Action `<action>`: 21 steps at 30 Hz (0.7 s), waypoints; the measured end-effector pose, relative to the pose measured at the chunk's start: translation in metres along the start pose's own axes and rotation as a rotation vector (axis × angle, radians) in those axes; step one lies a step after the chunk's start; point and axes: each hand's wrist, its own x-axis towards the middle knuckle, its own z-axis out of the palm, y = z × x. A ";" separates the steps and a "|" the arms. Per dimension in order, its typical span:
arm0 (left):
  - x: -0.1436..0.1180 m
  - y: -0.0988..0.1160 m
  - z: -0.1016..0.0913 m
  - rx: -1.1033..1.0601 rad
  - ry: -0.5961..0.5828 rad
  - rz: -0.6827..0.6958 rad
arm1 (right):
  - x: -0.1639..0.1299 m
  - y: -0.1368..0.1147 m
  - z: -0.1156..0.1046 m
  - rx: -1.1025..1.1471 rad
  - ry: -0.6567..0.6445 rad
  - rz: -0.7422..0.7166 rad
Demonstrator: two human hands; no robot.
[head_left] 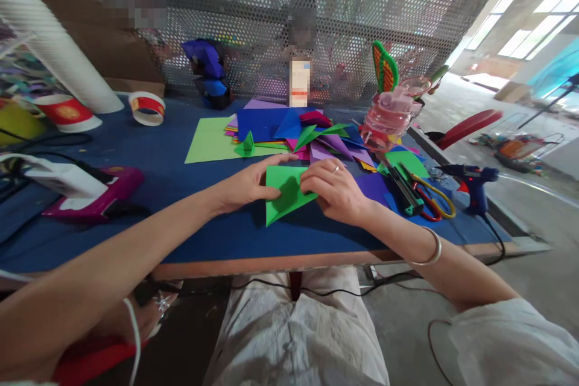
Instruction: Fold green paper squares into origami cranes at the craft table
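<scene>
A folded piece of green paper is between my hands, near the front of the blue table. My left hand grips its left side, with the thumb over the front and the fingers behind the top edge. On the right, the curled fingers of my right hand pinch the paper's edge; that thumb is mostly hidden. Just behind lies a pile of coloured paper with a blue sheet on top. A small folded green piece stands on a light green sheet.
To the right are a utility knife, scissors, a blue glue gun with a cable and a pink bottle. A purple-and-white iron and paper rings are at left. Perforated metal mesh stands behind.
</scene>
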 end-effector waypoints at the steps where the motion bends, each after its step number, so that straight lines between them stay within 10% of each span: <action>1: 0.000 0.000 0.000 -0.007 0.015 0.008 | 0.000 -0.001 -0.001 -0.047 -0.016 -0.053; 6: 0.002 0.000 0.000 -0.077 0.120 -0.057 | 0.002 -0.006 -0.005 -0.164 0.007 -0.211; 21: 0.002 0.008 -0.009 0.061 0.221 -0.025 | -0.007 0.004 0.001 -0.108 0.111 0.214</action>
